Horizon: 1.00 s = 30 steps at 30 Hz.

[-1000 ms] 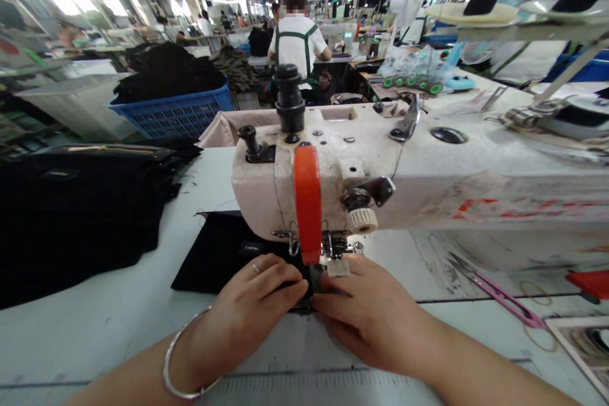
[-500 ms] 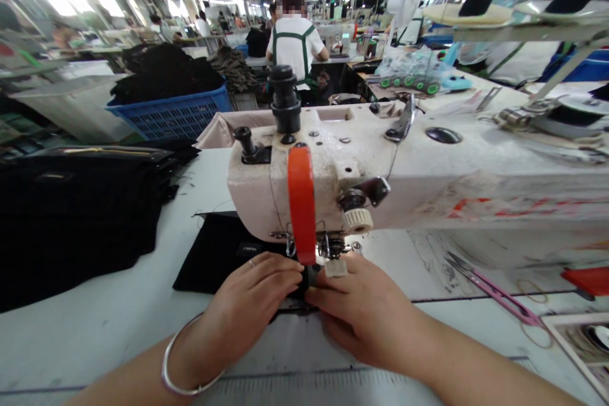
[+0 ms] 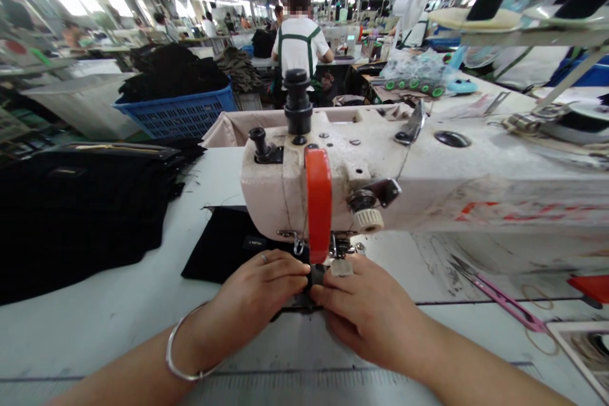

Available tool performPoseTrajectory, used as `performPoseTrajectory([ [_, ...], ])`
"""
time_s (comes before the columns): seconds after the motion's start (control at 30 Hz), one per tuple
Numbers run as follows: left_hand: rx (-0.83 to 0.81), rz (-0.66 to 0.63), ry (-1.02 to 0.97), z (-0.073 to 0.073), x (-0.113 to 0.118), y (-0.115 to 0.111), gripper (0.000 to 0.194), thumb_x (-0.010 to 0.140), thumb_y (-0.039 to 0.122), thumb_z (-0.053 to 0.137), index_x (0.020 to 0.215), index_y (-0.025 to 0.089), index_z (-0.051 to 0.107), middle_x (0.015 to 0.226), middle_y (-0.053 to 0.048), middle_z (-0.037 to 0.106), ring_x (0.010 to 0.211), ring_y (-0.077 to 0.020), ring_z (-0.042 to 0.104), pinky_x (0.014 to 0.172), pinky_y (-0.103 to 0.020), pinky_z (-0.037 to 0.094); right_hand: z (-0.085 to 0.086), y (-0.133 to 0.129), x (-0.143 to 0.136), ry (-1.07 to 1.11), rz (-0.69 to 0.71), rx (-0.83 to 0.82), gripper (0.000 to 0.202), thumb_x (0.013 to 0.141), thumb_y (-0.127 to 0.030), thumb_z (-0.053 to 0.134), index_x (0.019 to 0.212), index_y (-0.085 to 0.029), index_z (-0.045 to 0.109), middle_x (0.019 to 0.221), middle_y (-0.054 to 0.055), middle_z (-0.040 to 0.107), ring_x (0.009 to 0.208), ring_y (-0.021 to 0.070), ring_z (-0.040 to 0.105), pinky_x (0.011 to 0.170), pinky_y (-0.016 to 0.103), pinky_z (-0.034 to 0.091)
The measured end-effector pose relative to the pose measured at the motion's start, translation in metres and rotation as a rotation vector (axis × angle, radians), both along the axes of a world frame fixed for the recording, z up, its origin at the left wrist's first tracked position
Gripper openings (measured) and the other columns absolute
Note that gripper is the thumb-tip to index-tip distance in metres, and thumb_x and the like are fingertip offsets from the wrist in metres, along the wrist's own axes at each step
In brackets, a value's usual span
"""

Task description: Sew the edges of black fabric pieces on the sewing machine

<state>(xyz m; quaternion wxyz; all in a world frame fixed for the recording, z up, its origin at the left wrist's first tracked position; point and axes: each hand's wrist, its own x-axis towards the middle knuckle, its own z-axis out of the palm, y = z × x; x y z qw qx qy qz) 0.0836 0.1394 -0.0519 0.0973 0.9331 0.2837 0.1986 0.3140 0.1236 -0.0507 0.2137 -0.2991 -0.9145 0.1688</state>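
A black fabric piece point(image 3: 214, 250) with a small lettered label point(image 3: 255, 242) lies under the head of a white sewing machine point(image 3: 266, 193). My left hand point(image 3: 259, 285), with a ring and a silver bangle, presses its closed fingers on the fabric left of the needle area. My right hand point(image 3: 364, 304) pinches the near edge of the fabric on the other side, fingers curled. Both hands' fingertips almost meet in front of the presser foot. An orange guard point(image 3: 318, 206) hides the needle, and the right fingers are partly behind a small clear plate point(image 3: 341, 268).
Pink-handled thread scissors point(image 3: 504, 298) lie on the right of the table. A stack of black fabric pieces point(image 3: 80, 216) is at the left. Behind it stands a blue basket point(image 3: 178, 111) heaped with dark cloth. A person in a white shirt point(image 3: 297, 47) sits ahead, facing away.
The view has shifted slightly, so the machine appears farther right. The black fabric and its label have slid a little away from me under the machine. Both hands keep their hold.
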Motion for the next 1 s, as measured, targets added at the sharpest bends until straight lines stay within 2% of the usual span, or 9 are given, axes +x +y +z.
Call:
performPoseTrajectory([
  [0.1, -0.034, -0.024, -0.002, 0.002, -0.002, 0.000, 0.020, 0.097, 0.010, 0.045, 0.102, 0.017, 0.063, 0.107, -0.003, 0.067, 0.104, -0.0157, 0.062, 0.099, -0.031, 0.049, 0.001, 0.000, 0.005, 0.045, 0.000, -0.010, 0.023, 0.087, -0.012, 0.053, 0.104, -0.021, 0.065, 0.091, 0.003, 0.065, 0.091, 0.0217, 0.057, 0.082, 0.039, 0.043],
  [0.2, -0.009, -0.026, -0.047, 0.002, -0.004, 0.000, 0.018, 0.098, 0.011, 0.046, 0.104, 0.017, 0.062, 0.109, -0.003, 0.066, 0.104, -0.0145, 0.061, 0.098, -0.029, 0.049, 0.002, 0.000, 0.008, 0.059, -0.004, -0.017, 0.022, 0.087, -0.010, 0.052, 0.100, -0.021, 0.066, 0.091, 0.003, 0.066, 0.089, 0.0207, 0.057, 0.080, 0.037, 0.043],
  [0.37, -0.025, -0.022, 0.003, -0.008, -0.008, 0.000, 0.018, 0.095, 0.010, 0.051, 0.106, 0.018, 0.062, 0.114, -0.003, 0.063, 0.109, -0.0163, 0.057, 0.101, -0.033, 0.047, -0.002, -0.001, 0.006, 0.010, -0.002, 0.023, 0.022, 0.088, -0.016, 0.054, 0.107, -0.022, 0.064, 0.097, 0.004, 0.066, 0.097, 0.0236, 0.057, 0.086, 0.043, 0.042],
  [0.5, -0.008, -0.014, 0.056, -0.013, -0.008, -0.001, 0.022, 0.094, 0.006, 0.048, 0.109, 0.018, 0.060, 0.117, -0.006, 0.060, 0.112, -0.0192, 0.054, 0.102, -0.037, 0.046, 0.000, -0.004, 0.003, 0.006, 0.004, 0.024, 0.024, 0.087, -0.014, 0.052, 0.108, -0.020, 0.063, 0.106, 0.005, 0.065, 0.102, 0.0245, 0.056, 0.089, 0.044, 0.042],
  [0.67, 0.053, -0.043, 0.106, -0.002, -0.007, -0.006, 0.027, 0.095, 0.006, 0.043, 0.116, 0.015, 0.058, 0.115, -0.007, 0.061, 0.108, -0.0200, 0.056, 0.099, -0.037, 0.048, 0.006, -0.007, 0.001, 0.001, 0.022, -0.006, 0.022, 0.088, -0.014, 0.050, 0.106, -0.019, 0.062, 0.113, 0.004, 0.065, 0.102, 0.0223, 0.058, 0.091, 0.042, 0.043],
  [0.83, 0.126, -0.112, 0.122, 0.015, -0.006, -0.009, 0.024, 0.099, 0.012, 0.039, 0.109, 0.015, 0.061, 0.103, -0.005, 0.067, 0.097, -0.0172, 0.061, 0.093, -0.032, 0.052, 0.009, -0.009, -0.002, 0.022, -0.001, -0.016, 0.017, 0.089, -0.019, 0.052, 0.103, -0.019, 0.063, 0.108, 0.005, 0.066, 0.100, 0.0230, 0.059, 0.093, 0.044, 0.043],
  [0.93, 0.119, -0.131, 0.137, 0.017, -0.007, -0.004, 0.025, 0.100, 0.013, 0.037, 0.110, 0.013, 0.060, 0.105, -0.006, 0.068, 0.100, -0.0170, 0.061, 0.095, -0.032, 0.051, 0.010, -0.009, -0.005, 0.011, -0.018, -0.027, 0.020, 0.088, -0.020, 0.053, 0.106, -0.019, 0.063, 0.101, 0.006, 0.066, 0.101, 0.0252, 0.058, 0.093, 0.046, 0.043],
  [1.0, 0.121, -0.141, 0.127, 0.013, -0.009, 0.002, 0.024, 0.100, 0.011, 0.038, 0.113, 0.011, 0.059, 0.111, -0.007, 0.067, 0.105, -0.0164, 0.060, 0.099, -0.031, 0.049, 0.010, -0.007, -0.006, 0.009, -0.031, -0.036, 0.021, 0.087, -0.020, 0.054, 0.106, -0.019, 0.063, 0.099, 0.006, 0.066, 0.101, 0.0262, 0.057, 0.092, 0.046, 0.044],
])
